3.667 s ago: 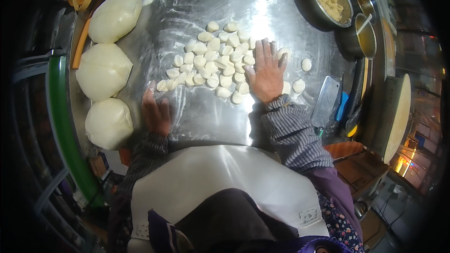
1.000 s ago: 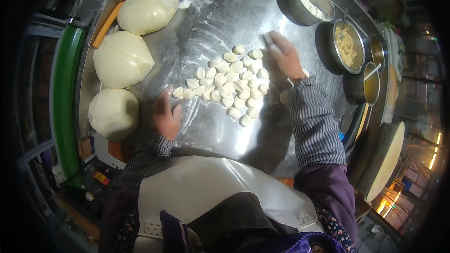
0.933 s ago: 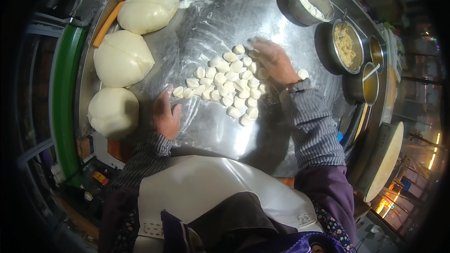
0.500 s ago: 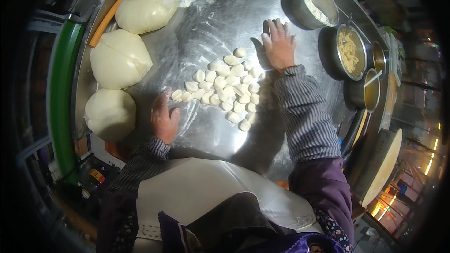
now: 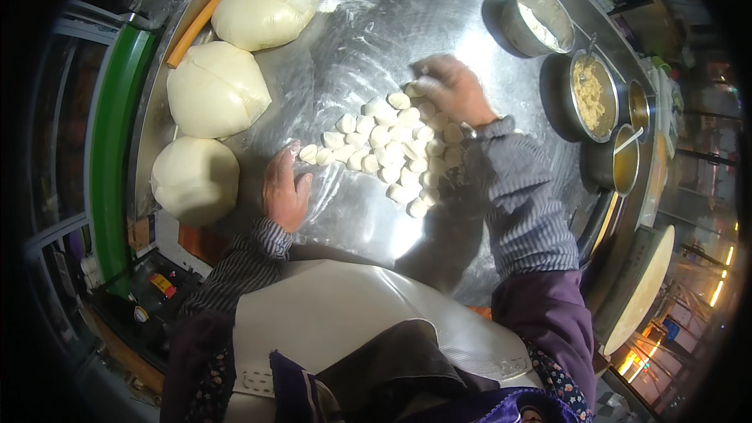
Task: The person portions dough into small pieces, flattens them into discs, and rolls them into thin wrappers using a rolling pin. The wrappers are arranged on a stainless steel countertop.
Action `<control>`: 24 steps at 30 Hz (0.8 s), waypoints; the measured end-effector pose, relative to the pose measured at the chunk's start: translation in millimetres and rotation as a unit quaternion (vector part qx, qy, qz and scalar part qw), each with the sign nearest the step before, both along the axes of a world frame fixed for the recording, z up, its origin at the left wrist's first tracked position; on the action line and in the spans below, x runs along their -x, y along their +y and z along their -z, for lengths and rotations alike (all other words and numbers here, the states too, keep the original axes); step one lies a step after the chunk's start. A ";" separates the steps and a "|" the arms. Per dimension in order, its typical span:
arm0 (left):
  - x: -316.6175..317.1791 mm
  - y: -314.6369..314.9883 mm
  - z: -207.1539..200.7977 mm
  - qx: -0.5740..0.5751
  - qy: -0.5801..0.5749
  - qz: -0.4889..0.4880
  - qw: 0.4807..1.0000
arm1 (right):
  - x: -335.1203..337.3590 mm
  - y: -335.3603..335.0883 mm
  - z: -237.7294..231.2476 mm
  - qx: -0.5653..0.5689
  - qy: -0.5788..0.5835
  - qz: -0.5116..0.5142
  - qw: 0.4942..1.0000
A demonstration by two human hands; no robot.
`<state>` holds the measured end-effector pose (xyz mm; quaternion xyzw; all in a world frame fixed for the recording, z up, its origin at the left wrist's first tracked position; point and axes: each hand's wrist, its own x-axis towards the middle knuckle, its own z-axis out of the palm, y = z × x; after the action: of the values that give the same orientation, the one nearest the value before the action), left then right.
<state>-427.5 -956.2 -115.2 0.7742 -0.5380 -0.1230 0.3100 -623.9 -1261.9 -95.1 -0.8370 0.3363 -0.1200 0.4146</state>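
Many small whitish dough pieces (image 5: 381, 138) lie in a loose cluster on a floured metal table (image 5: 337, 223). My left hand (image 5: 287, 190) rests at the cluster's left end, fingers stretched out and thumb apart, beside the leftmost pieces and holding nothing. Over the far right edge of the cluster is my right hand (image 5: 456, 92), its fingers bent toward the left and smeared by motion. One piece sits right under those fingertips; whether they grip it I cannot make out. The right hand's shadow falls across the right-hand pieces.
Three big dough lumps (image 5: 218, 90) line the left side, with an orange stick (image 5: 193, 30) behind them. On the right stand a metal bowl of flour (image 5: 513, 27), a bowl of crumbly yellowish filling (image 5: 576, 102) and a pot (image 5: 601, 158) with a white-handled utensil. A round board (image 5: 644, 290) leans at lower right.
My right hand has moved left and nearer, from flat on the bare table beyond the pieces to over their far edge, its fingers now bent. The left hand stays by the leftmost pieces. The view shifted slightly.
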 end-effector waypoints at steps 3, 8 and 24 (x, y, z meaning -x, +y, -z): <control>-1.7 0.2 2.1 0.010 -0.020 0.007 1.000 | 0.4 19.5 -1.3 0.160 0.024 -0.060 0.985; -1.4 0.0 2.2 -0.003 -0.021 0.003 1.000 | 2.9 -8.8 -7.4 0.114 0.080 0.130 0.982; -1.8 -1.6 -3.7 -0.035 0.020 -0.002 0.999 | -29.5 -38.4 15.3 0.231 0.199 0.022 0.952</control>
<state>-425.8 -957.8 -111.6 0.7829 -0.5256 -0.1565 0.2939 -594.3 -1300.3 -110.4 -0.9093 0.3932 -0.0349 0.1318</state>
